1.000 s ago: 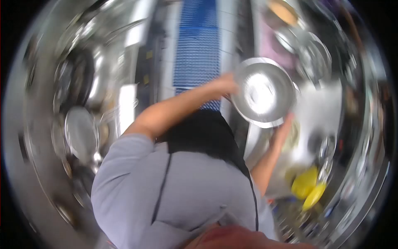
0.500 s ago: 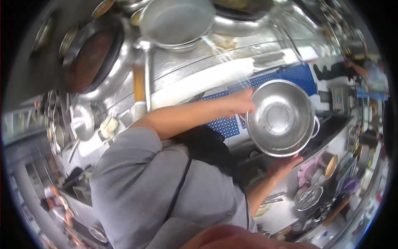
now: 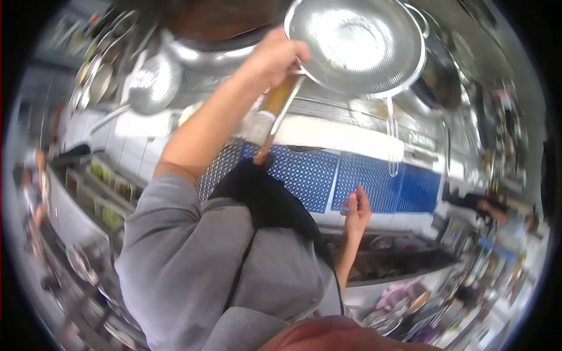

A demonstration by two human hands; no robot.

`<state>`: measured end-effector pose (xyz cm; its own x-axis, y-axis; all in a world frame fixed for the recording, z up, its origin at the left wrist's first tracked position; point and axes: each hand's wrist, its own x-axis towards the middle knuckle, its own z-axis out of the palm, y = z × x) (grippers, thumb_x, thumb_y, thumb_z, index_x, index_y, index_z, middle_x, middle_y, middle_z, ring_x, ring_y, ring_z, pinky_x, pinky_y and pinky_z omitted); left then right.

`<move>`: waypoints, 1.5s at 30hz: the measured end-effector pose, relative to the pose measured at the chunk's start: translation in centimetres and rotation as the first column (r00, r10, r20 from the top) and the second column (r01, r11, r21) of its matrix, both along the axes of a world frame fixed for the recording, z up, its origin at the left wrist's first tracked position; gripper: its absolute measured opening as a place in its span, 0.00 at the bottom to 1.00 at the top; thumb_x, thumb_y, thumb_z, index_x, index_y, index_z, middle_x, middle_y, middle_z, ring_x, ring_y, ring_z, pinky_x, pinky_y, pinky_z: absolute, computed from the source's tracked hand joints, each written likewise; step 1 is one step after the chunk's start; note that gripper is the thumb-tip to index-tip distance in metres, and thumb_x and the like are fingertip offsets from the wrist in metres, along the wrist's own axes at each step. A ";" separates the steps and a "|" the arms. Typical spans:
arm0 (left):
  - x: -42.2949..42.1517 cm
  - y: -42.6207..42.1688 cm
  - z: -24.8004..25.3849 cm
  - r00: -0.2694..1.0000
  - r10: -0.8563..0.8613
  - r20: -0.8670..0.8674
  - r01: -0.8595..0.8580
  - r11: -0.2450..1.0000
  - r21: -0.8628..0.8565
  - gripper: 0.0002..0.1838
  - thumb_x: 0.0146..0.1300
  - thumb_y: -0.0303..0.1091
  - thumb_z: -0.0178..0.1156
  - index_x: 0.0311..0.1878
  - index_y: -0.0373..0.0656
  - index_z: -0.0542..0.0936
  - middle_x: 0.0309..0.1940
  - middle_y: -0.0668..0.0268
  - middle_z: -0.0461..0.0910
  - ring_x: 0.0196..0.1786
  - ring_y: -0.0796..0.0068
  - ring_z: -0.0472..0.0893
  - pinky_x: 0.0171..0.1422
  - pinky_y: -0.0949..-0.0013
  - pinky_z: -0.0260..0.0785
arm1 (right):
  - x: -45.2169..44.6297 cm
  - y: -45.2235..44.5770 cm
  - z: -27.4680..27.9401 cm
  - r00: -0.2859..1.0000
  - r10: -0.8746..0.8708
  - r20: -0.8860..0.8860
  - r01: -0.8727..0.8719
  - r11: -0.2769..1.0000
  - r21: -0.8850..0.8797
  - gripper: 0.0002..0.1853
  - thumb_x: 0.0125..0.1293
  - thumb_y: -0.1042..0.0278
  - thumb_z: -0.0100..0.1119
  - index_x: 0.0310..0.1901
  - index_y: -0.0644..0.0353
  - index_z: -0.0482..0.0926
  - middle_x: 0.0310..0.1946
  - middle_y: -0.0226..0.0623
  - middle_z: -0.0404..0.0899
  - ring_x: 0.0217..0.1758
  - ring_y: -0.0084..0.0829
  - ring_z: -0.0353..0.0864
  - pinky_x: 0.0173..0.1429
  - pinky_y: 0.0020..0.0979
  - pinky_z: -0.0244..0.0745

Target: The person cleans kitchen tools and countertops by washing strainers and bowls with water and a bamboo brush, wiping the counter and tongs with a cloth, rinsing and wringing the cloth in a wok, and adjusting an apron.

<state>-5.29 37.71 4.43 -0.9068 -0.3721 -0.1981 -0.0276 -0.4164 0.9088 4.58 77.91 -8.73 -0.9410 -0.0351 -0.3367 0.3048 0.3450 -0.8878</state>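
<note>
Gripping a strainer by its left edge with the left hand, one digit lapping over the rim onto the mesh. Holding it out ahead, at the top of the view, above or against a steel worktop; cannot tell whether touching anything beneath. Holding the right hand well apart from the strainer, nearer the body, carrying nothing, fingers loosely spread and pointing away, seen against a blue mat on the floor.

Wearing a grey shirt and a black apron. Seeing just beyond the left hand a large pan, brown inside and cut off by the top edge. Seeing just below that hand a wooden handle, slanted toward the body, and farther left a skimmer with a long handle. Making out a wire-like handle below the strainer's near rim, directed toward the mat, and a dark pan just right of the strainer, partly hidden.

Noting green food in containers left of the shirt, and a pink cloth beside metal bowls low on the right. Sharing the room with a person far right, blurred and small.
</note>
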 end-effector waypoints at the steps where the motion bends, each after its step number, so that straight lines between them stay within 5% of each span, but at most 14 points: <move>1: 1.8 -1.8 0.2 0.991 0.134 0.020 -0.133 0.990 -0.038 0.15 0.50 0.19 0.60 0.43 0.38 0.77 0.29 0.66 0.78 0.28 0.73 0.77 0.38 0.62 0.78 | -0.7 -0.5 -0.5 0.996 0.085 0.004 -0.085 0.996 0.002 0.27 0.73 0.59 0.62 0.68 0.63 0.73 0.41 0.31 0.80 0.35 0.19 0.78 0.29 0.20 0.73; 4: 7.7 -6.8 0.8 0.907 0.421 0.028 -0.414 0.901 -0.133 0.16 0.49 0.20 0.61 0.43 0.43 0.76 0.30 0.67 0.77 0.28 0.71 0.76 0.43 0.52 0.81 | -2.7 -3.6 -2.0 0.966 0.256 -0.034 -0.257 0.966 -0.039 0.27 0.72 0.62 0.62 0.68 0.65 0.73 0.40 0.31 0.80 0.35 0.19 0.78 0.28 0.20 0.71; 7: 14.0 -12.1 1.1 0.888 0.458 0.029 -0.435 0.860 -0.265 0.28 0.51 0.18 0.55 0.59 0.42 0.72 0.36 0.63 0.78 0.36 0.67 0.82 0.50 0.42 0.83 | -2.8 -6.9 -2.5 0.929 0.352 -0.109 -0.361 0.930 -0.068 0.26 0.72 0.63 0.61 0.68 0.65 0.72 0.38 0.30 0.80 0.34 0.18 0.77 0.28 0.20 0.71; 12: 21.9 -16.9 -1.2 0.725 0.683 0.086 -0.652 0.721 -0.233 0.31 0.54 0.15 0.51 0.64 0.41 0.67 0.43 0.60 0.77 0.41 0.66 0.82 0.53 0.40 0.83 | -0.8 -14.1 -0.6 0.898 0.436 -0.056 -0.437 0.872 -0.222 0.25 0.73 0.65 0.58 0.68 0.63 0.73 0.41 0.32 0.83 0.35 0.18 0.78 0.32 0.19 0.72; 21: 30.8 -25.2 -9.1 0.742 0.645 0.182 -0.644 0.761 -0.071 0.36 0.52 0.15 0.49 0.69 0.41 0.65 0.51 0.52 0.77 0.48 0.54 0.84 0.54 0.40 0.83 | 2.1 -39.4 6.2 0.593 0.771 -0.234 -0.805 0.558 -0.200 0.28 0.71 0.61 0.64 0.68 0.64 0.73 0.35 0.32 0.83 0.34 0.18 0.78 0.40 0.24 0.74; 25: 32.1 -27.4 -12.5 0.795 0.560 0.232 -0.580 0.815 0.018 0.39 0.50 0.16 0.50 0.71 0.42 0.60 0.54 0.48 0.76 0.49 0.48 0.85 0.53 0.40 0.83 | 3.2 -51.1 3.6 0.594 0.804 0.013 -0.789 0.585 -0.188 0.41 0.66 0.56 0.69 0.75 0.61 0.60 0.38 0.41 0.84 0.29 0.24 0.82 0.31 0.26 0.77; 28: 32.2 -28.2 -14.0 0.811 0.511 0.284 -0.544 0.837 0.048 0.40 0.53 0.17 0.51 0.72 0.44 0.57 0.55 0.48 0.75 0.46 0.51 0.85 0.52 0.43 0.84 | 4.2 -55.8 1.5 0.663 0.747 -0.055 -0.749 0.662 -0.035 0.37 0.67 0.66 0.64 0.73 0.58 0.57 0.35 0.40 0.83 0.22 0.23 0.79 0.21 0.26 0.72; 31: 32.1 -29.1 -14.6 0.793 0.474 0.383 -0.540 0.838 0.082 0.38 0.57 0.21 0.53 0.73 0.46 0.57 0.54 0.50 0.75 0.47 0.53 0.85 0.51 0.45 0.83 | 3.6 -57.2 1.0 0.684 0.726 0.074 -0.729 0.682 0.056 0.36 0.63 0.70 0.60 0.71 0.61 0.57 0.43 0.51 0.83 0.28 0.36 0.87 0.26 0.33 0.82; 33: 31.9 -29.3 -13.9 0.804 0.475 0.357 -0.558 0.811 0.177 0.32 0.69 0.41 0.55 0.73 0.50 0.58 0.62 0.48 0.71 0.57 0.46 0.82 0.53 0.42 0.81 | 3.2 -57.1 1.9 0.710 0.703 0.046 -0.704 0.704 0.094 0.33 0.60 0.72 0.56 0.68 0.57 0.61 0.41 0.56 0.84 0.32 0.44 0.88 0.35 0.42 0.84; 35: 32.3 -30.4 -15.6 0.794 0.470 0.385 -0.580 0.776 0.249 0.34 0.75 0.56 0.45 0.75 0.44 0.59 0.68 0.40 0.65 0.62 0.39 0.77 0.54 0.40 0.81 | 2.0 -56.2 2.2 0.685 0.715 -0.144 -0.681 0.697 0.223 0.31 0.59 0.73 0.55 0.67 0.57 0.63 0.37 0.56 0.84 0.33 0.48 0.88 0.42 0.44 0.83; 36: 32.2 -30.2 -14.9 0.795 0.477 0.375 -0.574 0.791 0.213 0.44 0.73 0.66 0.43 0.75 0.36 0.56 0.65 0.34 0.68 0.51 0.37 0.83 0.50 0.44 0.84 | 1.9 -55.4 5.4 0.718 0.693 -0.061 -0.686 0.720 0.099 0.30 0.59 0.73 0.54 0.65 0.59 0.65 0.34 0.55 0.84 0.32 0.50 0.87 0.44 0.44 0.82; 39: 32.6 -30.6 -15.7 0.808 0.451 0.378 -0.536 0.830 0.155 0.41 0.72 0.57 0.53 0.77 0.40 0.54 0.62 0.33 0.69 0.43 0.39 0.86 0.44 0.52 0.86 | -1.2 -52.3 8.9 0.763 0.646 -0.039 -0.646 0.763 0.001 0.24 0.60 0.74 0.56 0.60 0.61 0.72 0.31 0.44 0.84 0.24 0.33 0.84 0.27 0.34 0.79; 41: 32.1 -30.2 -14.8 0.806 0.450 0.386 -0.453 0.887 -0.087 0.37 0.70 0.45 0.59 0.76 0.43 0.57 0.58 0.39 0.73 0.36 0.48 0.87 0.39 0.59 0.86 | -4.5 -49.8 10.7 0.785 0.611 -0.102 -0.617 0.786 -0.037 0.21 0.60 0.74 0.57 0.57 0.63 0.75 0.30 0.41 0.84 0.22 0.27 0.81 0.23 0.30 0.76; 45: 31.5 -30.3 -15.3 0.775 0.485 0.405 -0.494 0.865 -0.091 0.32 0.68 0.33 0.59 0.73 0.44 0.61 0.51 0.46 0.78 0.30 0.56 0.87 0.35 0.65 0.86 | -12.2 -44.1 14.1 0.842 0.518 -0.151 -0.537 0.834 -0.127 0.19 0.63 0.76 0.58 0.56 0.67 0.79 0.36 0.38 0.87 0.22 0.21 0.80 0.20 0.23 0.73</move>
